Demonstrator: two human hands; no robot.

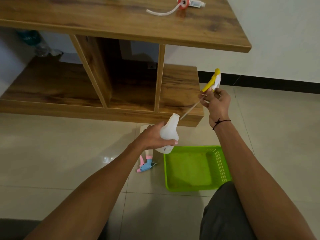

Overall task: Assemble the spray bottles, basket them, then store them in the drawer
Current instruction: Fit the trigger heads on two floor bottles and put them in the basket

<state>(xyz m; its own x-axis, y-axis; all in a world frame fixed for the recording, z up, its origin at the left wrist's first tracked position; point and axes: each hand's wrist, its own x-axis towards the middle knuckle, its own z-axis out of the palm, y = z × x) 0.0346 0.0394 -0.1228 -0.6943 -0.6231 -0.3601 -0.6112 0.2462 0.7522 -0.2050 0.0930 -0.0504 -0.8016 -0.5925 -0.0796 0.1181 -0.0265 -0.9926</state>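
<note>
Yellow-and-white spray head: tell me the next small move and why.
Probably guide the thin dip tube into the white plastic bottle's open neck: the right hand holds the yellow-and-white spray head with the tube tip just beside the neck, while the left hand grips the bottle.

Wooden shelf unit (121, 80), tiled floor (52, 153)

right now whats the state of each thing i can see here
white plastic bottle: uncapped, held tilted by left hand
yellow and white trigger sprayer: off the bottle, gripped by right hand, tube tip just outside the bottle mouth
green plastic basket: on the floor, nothing in it
pink and blue spray bottle: lying on the floor, sprayer fitted
red-collared sprayer head with white tube: loose on the wooden tabletop
</note>
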